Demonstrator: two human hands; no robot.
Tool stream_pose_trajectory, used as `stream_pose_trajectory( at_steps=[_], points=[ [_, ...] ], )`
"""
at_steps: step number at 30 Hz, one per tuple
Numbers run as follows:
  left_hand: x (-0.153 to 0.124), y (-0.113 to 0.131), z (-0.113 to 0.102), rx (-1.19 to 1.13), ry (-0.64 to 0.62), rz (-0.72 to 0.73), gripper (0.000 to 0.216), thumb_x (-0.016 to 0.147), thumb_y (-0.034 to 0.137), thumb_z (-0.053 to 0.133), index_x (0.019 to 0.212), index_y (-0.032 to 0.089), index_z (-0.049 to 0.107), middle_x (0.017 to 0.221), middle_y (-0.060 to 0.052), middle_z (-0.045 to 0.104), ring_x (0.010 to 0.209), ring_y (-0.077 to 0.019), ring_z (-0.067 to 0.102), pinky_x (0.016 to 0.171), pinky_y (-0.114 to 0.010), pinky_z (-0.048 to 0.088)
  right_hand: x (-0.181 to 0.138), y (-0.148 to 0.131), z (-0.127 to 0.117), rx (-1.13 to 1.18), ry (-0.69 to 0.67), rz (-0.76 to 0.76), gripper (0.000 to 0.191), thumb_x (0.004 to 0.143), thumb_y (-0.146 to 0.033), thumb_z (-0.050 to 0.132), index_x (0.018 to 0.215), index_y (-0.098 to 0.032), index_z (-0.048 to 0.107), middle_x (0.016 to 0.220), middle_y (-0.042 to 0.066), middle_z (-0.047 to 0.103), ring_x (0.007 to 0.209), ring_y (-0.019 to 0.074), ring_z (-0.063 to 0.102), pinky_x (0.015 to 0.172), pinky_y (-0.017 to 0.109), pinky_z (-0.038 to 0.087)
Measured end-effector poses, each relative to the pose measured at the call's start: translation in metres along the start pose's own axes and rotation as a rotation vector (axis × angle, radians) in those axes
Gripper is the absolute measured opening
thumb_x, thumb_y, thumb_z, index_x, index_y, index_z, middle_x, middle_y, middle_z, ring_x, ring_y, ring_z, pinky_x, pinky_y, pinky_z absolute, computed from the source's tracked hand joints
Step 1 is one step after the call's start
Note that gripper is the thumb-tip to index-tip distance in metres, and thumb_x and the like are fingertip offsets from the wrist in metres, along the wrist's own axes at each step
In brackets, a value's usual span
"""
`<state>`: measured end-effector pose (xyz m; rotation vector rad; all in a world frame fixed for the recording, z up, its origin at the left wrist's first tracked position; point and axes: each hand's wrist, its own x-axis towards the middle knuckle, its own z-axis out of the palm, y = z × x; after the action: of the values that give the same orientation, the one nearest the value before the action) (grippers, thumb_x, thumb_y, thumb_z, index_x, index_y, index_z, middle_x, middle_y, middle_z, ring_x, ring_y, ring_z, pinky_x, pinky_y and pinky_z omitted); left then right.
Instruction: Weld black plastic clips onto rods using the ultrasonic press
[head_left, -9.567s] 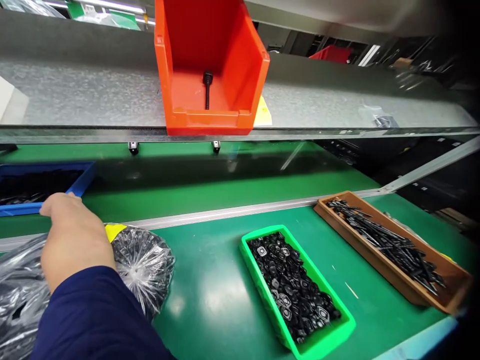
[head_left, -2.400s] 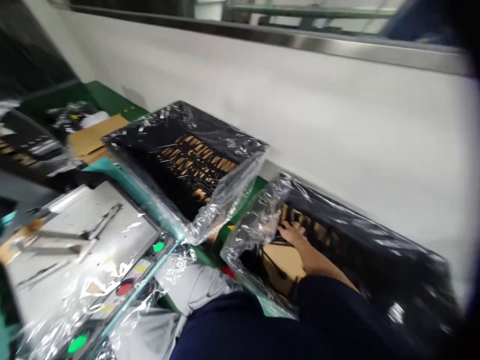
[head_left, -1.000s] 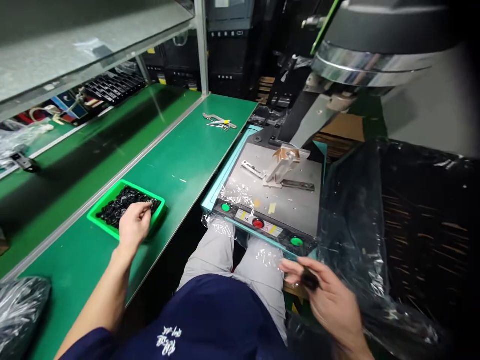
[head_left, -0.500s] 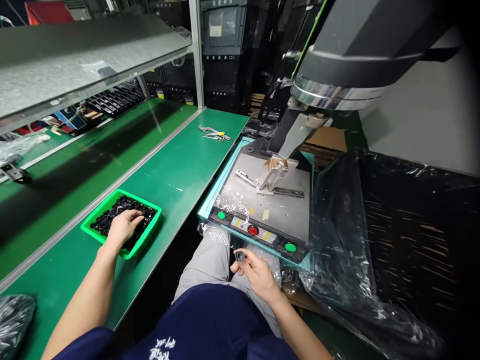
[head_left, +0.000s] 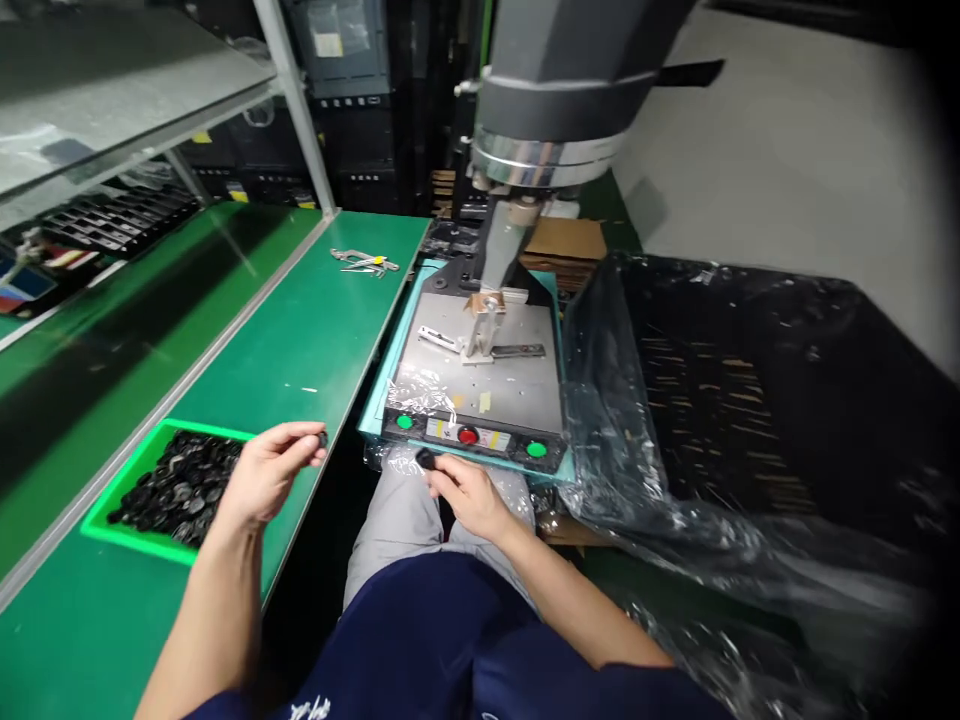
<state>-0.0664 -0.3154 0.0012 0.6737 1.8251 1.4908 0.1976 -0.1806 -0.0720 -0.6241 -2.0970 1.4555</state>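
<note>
My left hand (head_left: 271,470) is raised at the right edge of a green tray, pinching a small black part (head_left: 322,440) at its fingertips. The green tray (head_left: 94,520) holds many small black round parts (head_left: 187,490). In front of my lap, my right hand (head_left: 469,492) is closed on a dark plastic piece (head_left: 425,459), held between thumb and fingers. The two held pieces are apart. Beyond my right hand stands a press machine, its metal base plate (head_left: 442,385) carrying a small metal fixture (head_left: 484,330) beneath the machine's head (head_left: 551,120).
The machine's front panel has a green button (head_left: 405,422), a red button (head_left: 468,436) and another green button (head_left: 535,450). Pliers (head_left: 364,260) lie on the green bench (head_left: 300,340). On the right is a box lined with black plastic (head_left: 607,400).
My left hand has come out of the tray and moved right with a small black part. My right hand still holds its piece, now turned differently. The view has swung right.
</note>
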Motion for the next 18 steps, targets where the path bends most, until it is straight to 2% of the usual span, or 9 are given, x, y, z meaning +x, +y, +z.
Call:
stream_pose_trajectory(
  at_steps=[2, 4, 7, 12, 15, 18],
  points=[
    [0.009, -0.003, 0.044, -0.075, -0.135, -0.004, 0.045, 0.053, 0.036, 0.088, 0.09, 0.016, 0.074, 0.067, -0.002, 0.066, 0.059, -0.0145, 0.06, 0.059, -0.028, 0.052, 0.007, -0.005, -0.001, -0.037, 0.077, -0.032, 0.024, 0.097, -0.027, 0.048, 0.082, -0.019, 0.065, 0.072, 0.001, 0.059, 0.069, 0.0155, 0.057, 0.066, 0.027, 0.045],
    [0.017, -0.01, 0.079, -0.103, -0.215, 0.025, 0.044, 0.052, 0.034, 0.089, 0.089, 0.016, 0.074, 0.062, 0.0, 0.064, 0.055, -0.0126, 0.057, 0.056, -0.027, 0.05, 0.01, -0.007, -0.006, -0.089, 0.155, -0.059, 0.021, 0.097, -0.026, 0.049, 0.089, -0.018, 0.067, 0.076, 0.002, 0.06, 0.073, 0.016, 0.057, 0.069, 0.028, 0.045],
    [0.024, -0.018, 0.113, -0.084, -0.283, 0.086, 0.041, 0.06, 0.037, 0.086, 0.095, 0.017, 0.075, 0.069, -0.003, 0.068, 0.06, -0.0147, 0.061, 0.06, -0.03, 0.053, 0.006, -0.006, -0.02, -0.127, 0.209, -0.057, 0.02, 0.097, -0.025, 0.05, 0.1, -0.018, 0.069, 0.08, 0.002, 0.06, 0.075, 0.0157, 0.057, 0.071, 0.027, 0.045],
    [0.024, -0.018, 0.142, -0.034, -0.39, 0.157, 0.035, 0.066, 0.035, 0.084, 0.097, 0.019, 0.077, 0.087, -0.007, 0.072, 0.066, -0.0166, 0.065, 0.066, -0.033, 0.056, -0.007, -0.004, -0.038, -0.176, 0.254, -0.047, 0.024, 0.099, -0.028, 0.048, 0.095, -0.018, 0.069, 0.078, 0.001, 0.057, 0.073, 0.0144, 0.054, 0.069, 0.026, 0.044],
    [0.022, -0.015, 0.153, -0.044, -0.457, 0.187, 0.028, 0.071, 0.035, 0.081, 0.096, 0.021, 0.078, 0.106, -0.008, 0.07, 0.07, -0.0147, 0.064, 0.067, -0.032, 0.057, -0.011, -0.003, -0.042, -0.202, 0.272, -0.039, 0.023, 0.099, -0.028, 0.048, 0.096, -0.018, 0.069, 0.079, 0.001, 0.057, 0.073, 0.0144, 0.054, 0.07, 0.026, 0.044],
    [0.02, -0.014, 0.158, -0.018, -0.508, 0.198, 0.03, 0.076, 0.037, 0.077, 0.102, 0.023, 0.078, 0.111, -0.008, 0.067, 0.071, -0.0136, 0.063, 0.069, -0.033, 0.058, -0.011, 0.0, -0.044, -0.205, 0.267, -0.041, 0.022, 0.098, -0.026, 0.049, 0.1, -0.018, 0.07, 0.083, 0.002, 0.06, 0.076, 0.015, 0.056, 0.073, 0.027, 0.046]
  ],
)
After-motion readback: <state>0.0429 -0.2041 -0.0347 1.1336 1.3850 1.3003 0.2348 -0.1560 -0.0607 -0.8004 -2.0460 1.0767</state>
